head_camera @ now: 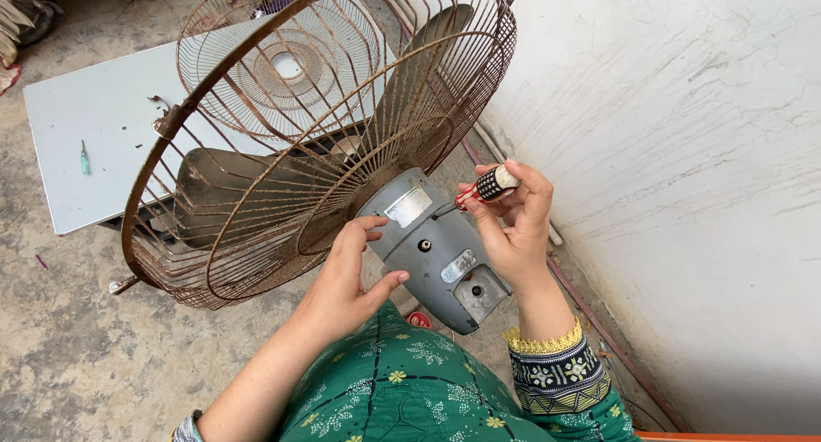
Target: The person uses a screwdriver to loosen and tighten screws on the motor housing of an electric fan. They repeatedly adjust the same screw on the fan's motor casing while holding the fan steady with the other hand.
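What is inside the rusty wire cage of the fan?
Inside the rusty wire cage are grey fan blades. The hub where they meet is mostly hidden behind the wires and the grey motor housing.

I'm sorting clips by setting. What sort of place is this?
Probably an outdoor yard or informal home repair spot: bare concrete floor, rough whitewashed wall, and a rusty fan being worked on with a screwdriver beside a low white table.
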